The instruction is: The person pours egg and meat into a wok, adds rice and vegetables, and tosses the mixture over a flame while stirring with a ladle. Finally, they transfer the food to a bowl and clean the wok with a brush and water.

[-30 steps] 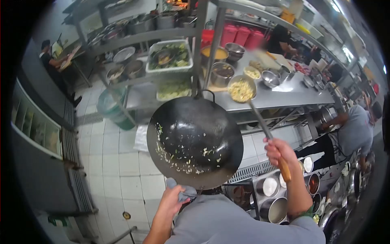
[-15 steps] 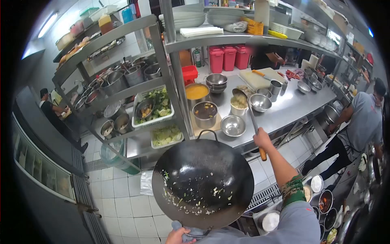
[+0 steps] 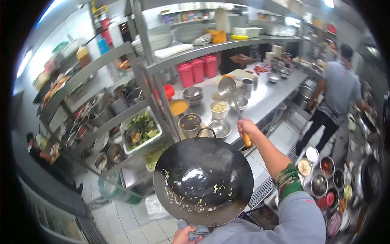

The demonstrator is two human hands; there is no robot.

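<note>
Below the steel counter a large dark wok [image 3: 195, 156] is held out, with bits of chopped food scattered over its lower inside. My left hand [image 3: 185, 236] grips a grey cloth [image 3: 196, 230] at the wok's near edge. In my right hand [image 3: 248, 128] is the wooden handle of a metal ladle [image 3: 227, 84], whose bowl is raised above the counter. Just below the ladle stands a container of pale food [image 3: 219, 109]. An empty steel bowl [image 3: 219, 128] is beside it, close to the wok's far handle.
The steel counter [image 3: 264, 97] also bears a pot of orange liquid [image 3: 179, 107] and a pot of dark liquid [image 3: 189, 123]. A shelf rack [image 3: 140, 77] rises on the left. At right, a person in grey [image 3: 341, 89] stands near several ingredient containers [image 3: 319, 184].
The view has turned to the right. My right hand has lifted the ladle off the container of pale food, and its bowl now faces differently. My left hand keeps its hold at the wok.
</note>
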